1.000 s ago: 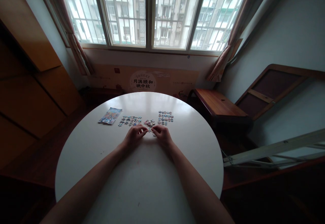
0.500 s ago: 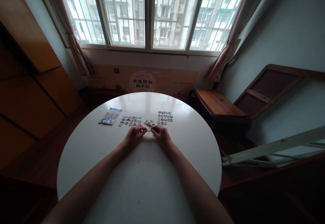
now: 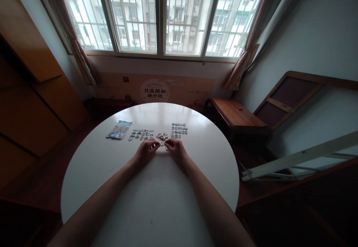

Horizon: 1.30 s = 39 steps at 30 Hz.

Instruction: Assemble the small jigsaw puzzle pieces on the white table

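My left hand [image 3: 146,149] is closed in a pinch over the white round table, its fingertips at a small jigsaw puzzle piece [image 3: 162,143]. From the other side, my right hand [image 3: 175,149] pinches at the same spot, thumb and forefinger together. Just beyond the fingertips lies a small heap of puzzle pieces [image 3: 162,136]. Loose pieces are laid out in rows on both sides: a left group [image 3: 141,134] and a right group [image 3: 179,130]. Another piece [image 3: 167,149] partly shows beside my right fingers.
A colourful printed packet or sheet [image 3: 119,130] lies at the left of the table [image 3: 156,202]. Beyond the table's right edge stands a low wooden bench [image 3: 237,112]. Cabinets [image 3: 50,109] line the left, and a barred window [image 3: 156,19] is ahead.
The whole view has shifted slightly, so the table and pieces appear a little further left. Both hands stay pinched together at nearly the same place by the heap.
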### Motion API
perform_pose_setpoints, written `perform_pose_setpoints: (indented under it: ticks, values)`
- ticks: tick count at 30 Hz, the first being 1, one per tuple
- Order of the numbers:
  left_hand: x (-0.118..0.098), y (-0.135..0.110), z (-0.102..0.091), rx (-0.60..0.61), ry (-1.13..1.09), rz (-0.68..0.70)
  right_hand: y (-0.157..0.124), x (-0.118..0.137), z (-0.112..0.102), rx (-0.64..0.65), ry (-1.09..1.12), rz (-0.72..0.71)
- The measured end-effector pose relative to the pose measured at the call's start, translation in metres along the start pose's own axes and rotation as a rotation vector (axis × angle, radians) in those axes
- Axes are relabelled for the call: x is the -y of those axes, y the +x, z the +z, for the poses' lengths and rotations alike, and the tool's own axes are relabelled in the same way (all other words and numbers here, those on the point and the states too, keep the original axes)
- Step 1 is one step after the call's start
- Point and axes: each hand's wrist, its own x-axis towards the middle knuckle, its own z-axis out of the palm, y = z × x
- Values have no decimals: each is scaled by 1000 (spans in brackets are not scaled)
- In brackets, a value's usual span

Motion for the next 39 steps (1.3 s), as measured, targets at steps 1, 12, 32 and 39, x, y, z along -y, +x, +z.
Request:
perform_pose_setpoints:
  ticks: [1, 12, 32, 39]
  values:
    - [0, 0, 0, 3, 2, 4, 0, 0, 0, -2, 0, -1]
    - [2, 0, 3, -7, 14, 22, 0, -1, 1, 17, -17, 29]
    - [2, -1, 3, -9, -13, -8, -2, 3, 1, 25, 5, 23]
    - [1, 0, 3, -12, -18, -17, -1, 2, 1, 29, -5, 9]
